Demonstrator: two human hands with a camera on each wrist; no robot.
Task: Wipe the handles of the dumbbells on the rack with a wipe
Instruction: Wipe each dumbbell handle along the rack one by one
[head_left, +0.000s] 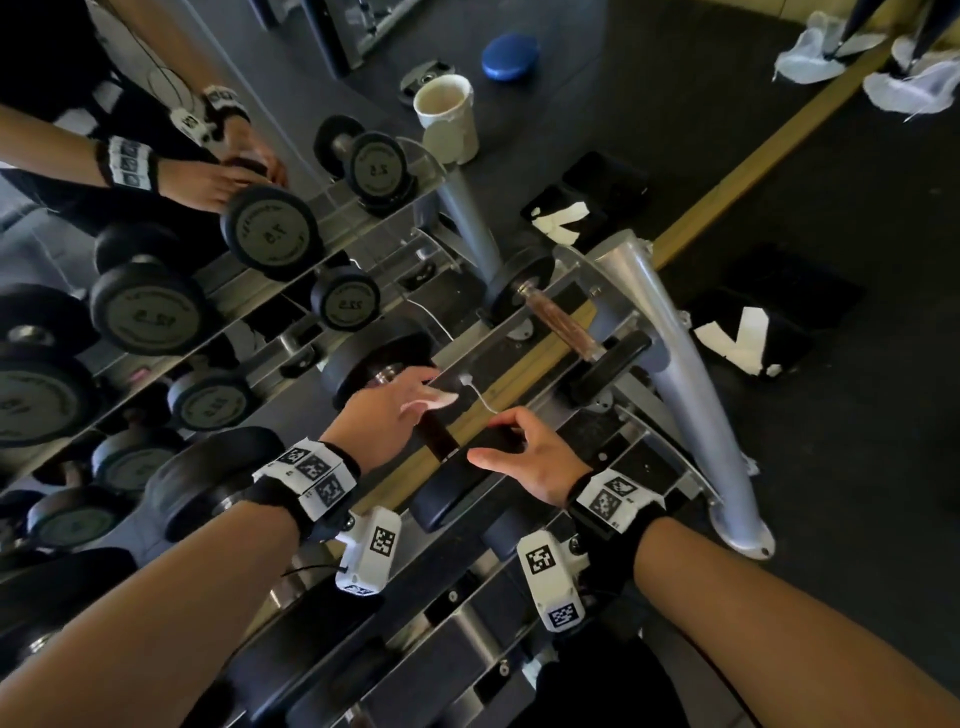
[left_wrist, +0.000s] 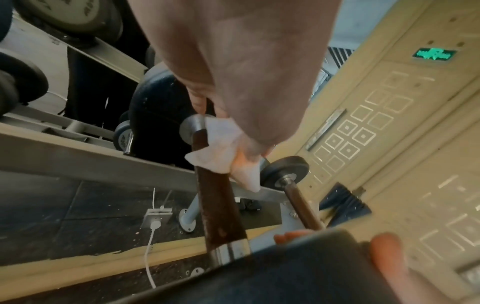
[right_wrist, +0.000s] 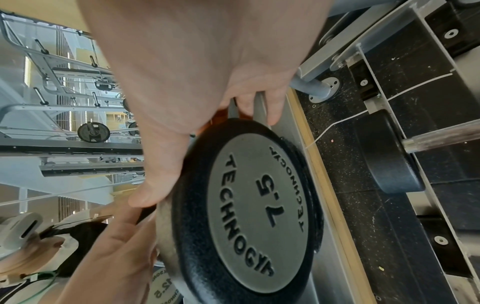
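Note:
A 7.5 dumbbell (head_left: 457, 483) with a dark brown handle (head_left: 439, 439) lies on the top shelf of the rack (head_left: 550, 415). My left hand (head_left: 415, 400) pinches a white wipe (head_left: 441, 400) against the far end of that handle, close to the far head (head_left: 374, 364). In the left wrist view the wipe (left_wrist: 226, 152) is wrapped over the handle (left_wrist: 218, 205) just below its steel collar. My right hand (head_left: 511, 441) grips the near head, thumb and fingers (right_wrist: 259, 105) spread over the rim of the head (right_wrist: 259, 205).
A smaller dumbbell (head_left: 561, 322) lies to the right on the same shelf. A mirror (head_left: 156, 234) behind the rack reflects more dumbbells and my hands. The rack's silver leg (head_left: 691, 374) stands right. A white cable (head_left: 483, 397) hangs by the wipe. Lower shelves hold more dumbbells (head_left: 311, 649).

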